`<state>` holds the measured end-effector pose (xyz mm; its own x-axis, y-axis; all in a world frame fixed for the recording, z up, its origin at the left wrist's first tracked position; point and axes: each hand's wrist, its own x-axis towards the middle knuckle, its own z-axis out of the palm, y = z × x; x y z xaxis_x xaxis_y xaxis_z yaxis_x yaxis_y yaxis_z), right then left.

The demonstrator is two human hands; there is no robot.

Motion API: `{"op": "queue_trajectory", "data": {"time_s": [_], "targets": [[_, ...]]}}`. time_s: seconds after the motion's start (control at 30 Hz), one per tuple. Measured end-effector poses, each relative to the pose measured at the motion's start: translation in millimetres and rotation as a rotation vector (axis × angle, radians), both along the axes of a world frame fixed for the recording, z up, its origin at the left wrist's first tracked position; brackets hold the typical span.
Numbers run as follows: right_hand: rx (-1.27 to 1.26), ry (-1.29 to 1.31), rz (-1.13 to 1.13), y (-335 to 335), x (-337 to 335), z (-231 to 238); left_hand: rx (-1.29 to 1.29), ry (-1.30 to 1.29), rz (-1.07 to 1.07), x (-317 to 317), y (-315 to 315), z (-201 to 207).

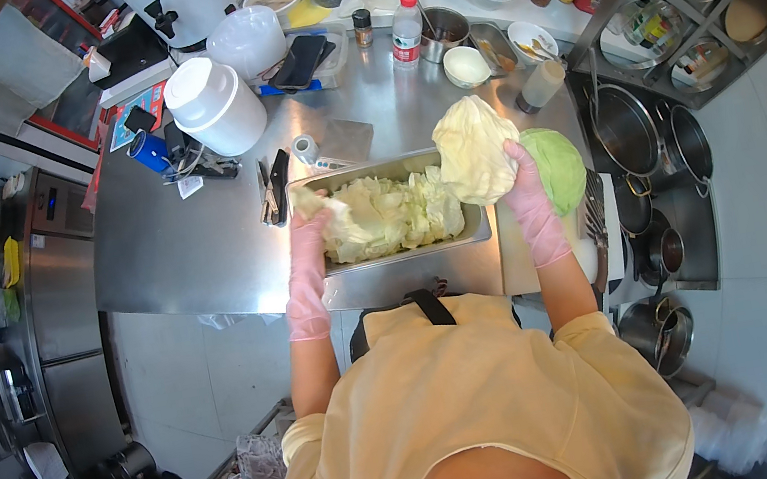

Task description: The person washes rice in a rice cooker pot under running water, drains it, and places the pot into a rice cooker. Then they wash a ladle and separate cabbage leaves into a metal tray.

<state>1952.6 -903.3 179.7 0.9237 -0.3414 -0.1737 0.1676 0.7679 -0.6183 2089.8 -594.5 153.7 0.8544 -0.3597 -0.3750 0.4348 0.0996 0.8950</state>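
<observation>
Pink gloves cover both of my hands. My right hand (526, 190) grips a pale, partly stripped cabbage (475, 151) from its right side, raised over the right end of a steel pan. Cut or torn cabbage leaves (404, 208) fill much of that rectangular pan (406, 254). At its left end, my left hand (308, 240) has its fingers closed around a pale cabbage leaf (339, 218), partly blurred. A second, greener cabbage (556, 170) sits just right of my right hand, on a cutting board (520, 252).
Knives (592, 215) lie at the board's right edge. Left of the pan are black-handled scissors (275, 189) and a white roll (305, 148). Farther back stand a white lidded bucket (217, 107), a water bottle (407, 33), a bowl (467, 68) and a squeeze bottle (541, 85). Pans (626, 130) hang or stand right.
</observation>
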Motion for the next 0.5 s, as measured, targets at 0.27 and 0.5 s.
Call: {"op": "queue_trajectory", "data": {"time_s": [0.27,0.5], "targets": [[0.054,0.042,-0.147,0.9,-7.3,-13.1,0.295,-0.028,0.046,-11.8,2.5,10.2],[-0.034,0.138,-0.186,12.6,-3.4,-10.8,0.279,-0.078,-0.018,-14.8,-10.1,21.2]]}}
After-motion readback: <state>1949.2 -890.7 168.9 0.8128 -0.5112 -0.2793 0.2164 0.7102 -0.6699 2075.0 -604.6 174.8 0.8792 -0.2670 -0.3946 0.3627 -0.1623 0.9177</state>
